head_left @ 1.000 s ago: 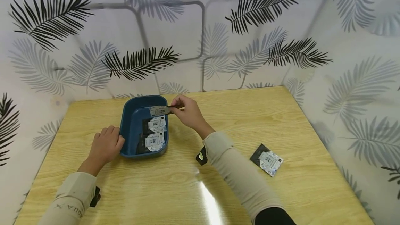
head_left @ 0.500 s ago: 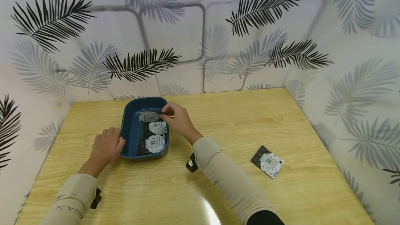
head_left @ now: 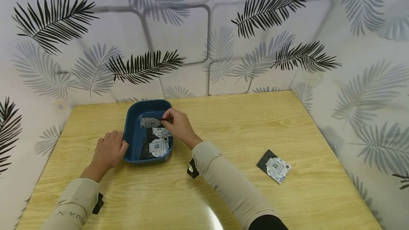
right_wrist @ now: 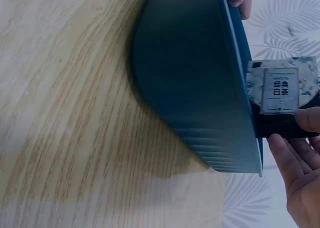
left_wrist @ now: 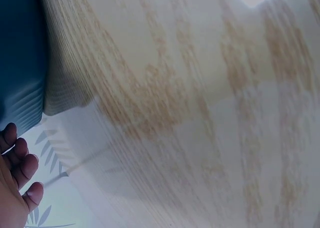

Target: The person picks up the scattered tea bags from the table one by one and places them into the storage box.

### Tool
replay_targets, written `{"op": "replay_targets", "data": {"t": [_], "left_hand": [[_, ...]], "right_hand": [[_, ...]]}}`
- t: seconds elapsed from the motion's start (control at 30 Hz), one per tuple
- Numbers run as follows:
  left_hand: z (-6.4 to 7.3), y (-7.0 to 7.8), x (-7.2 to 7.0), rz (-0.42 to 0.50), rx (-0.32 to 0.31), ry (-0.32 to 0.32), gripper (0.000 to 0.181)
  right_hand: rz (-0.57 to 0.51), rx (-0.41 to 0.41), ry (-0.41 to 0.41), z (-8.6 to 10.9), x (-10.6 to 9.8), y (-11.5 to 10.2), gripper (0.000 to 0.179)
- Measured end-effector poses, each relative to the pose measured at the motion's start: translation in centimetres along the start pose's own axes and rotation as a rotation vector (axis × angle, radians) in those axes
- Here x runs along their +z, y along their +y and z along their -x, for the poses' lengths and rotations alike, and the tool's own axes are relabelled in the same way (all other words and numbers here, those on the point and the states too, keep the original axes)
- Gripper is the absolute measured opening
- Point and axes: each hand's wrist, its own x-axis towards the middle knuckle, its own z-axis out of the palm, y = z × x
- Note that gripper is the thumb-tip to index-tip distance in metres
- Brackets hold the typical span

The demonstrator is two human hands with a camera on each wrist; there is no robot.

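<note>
A dark blue plastic bin (head_left: 131, 144) stands on the table. My left hand (head_left: 108, 150) grips its left side, fingers curled and thumb at the rim; in the left wrist view its fingertips (left_wrist: 26, 168) are near the bin wall. My right hand (head_left: 179, 125) pinches a black-and-white tea sachet (head_left: 148, 122) by one edge, tilted over the bin's inside. In the right wrist view, the label of this sachet (right_wrist: 281, 86) shows beyond the rim, thumb on its face. Two similar sachets lie in the bin, the nearer sachet (head_left: 158, 147) mostly visible, the farther one (head_left: 159, 131) partly covered.
One more tea sachet (head_left: 274, 166) lies flat on the right part of the wood-grain table (head_left: 236, 116). A leaf-patterned covering (head_left: 191, 38) rises behind the table and along its sides.
My right hand has moved left and slightly nearer with the sachet, bringing it farther over the bin. The left hand and the loose sachet have stayed in place.
</note>
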Motion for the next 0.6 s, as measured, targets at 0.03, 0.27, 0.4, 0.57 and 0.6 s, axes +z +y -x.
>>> {"op": "replay_targets", "data": {"t": [0.03,0.27,0.4,0.57,0.6], "left_hand": [[0.0,0.0,0.0,0.000,0.001,0.001,0.022],[0.0,-0.1,0.0,-0.005,0.001,-0.009,0.022],[0.1,-0.1,0.1,-0.008,-0.001,-0.004,0.020],[0.2,-0.1,0.0,-0.006,0.001,0.002,0.020],[0.2,-0.1,0.0,-0.007,0.001,0.003,0.020]], "right_hand": [[0.008,0.006,-0.005,0.0,0.1,0.0,0.008],[0.086,0.035,-0.038,-0.5,1.1,-0.1,0.006],[0.124,0.051,-0.065,-0.7,1.4,-0.5,0.006],[0.175,0.064,-0.081,-0.8,1.8,-0.7,0.007],[0.186,0.065,-0.080,-0.9,1.8,-0.7,0.007]]}}
